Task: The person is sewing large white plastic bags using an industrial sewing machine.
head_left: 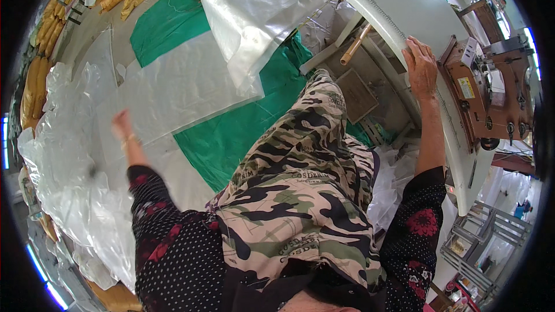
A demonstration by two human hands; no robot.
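A person sits seen from above, knees in camouflage trousers (300,162), sleeves dark with dots and red flowers. At far left, crumpled clear plastic (63,156) is heaped on the floor. Just right of it the left hand (121,124) is stretched out low, blurred, over a flat clear plastic sheet (185,89) spread on a green tarp (219,138); whether its fingers are spread or pinching the sheet cannot be told. The sheet looks light, thin, limp and slippery; it would likely crease and slide, so an edge or corner seems the best place to take it. Another sheet (254,11) hangs off the white table (404,6). The right hand (421,69) lies flat on the table's edge, fingers together, holding nothing, beside a brown sewing machine (488,95).
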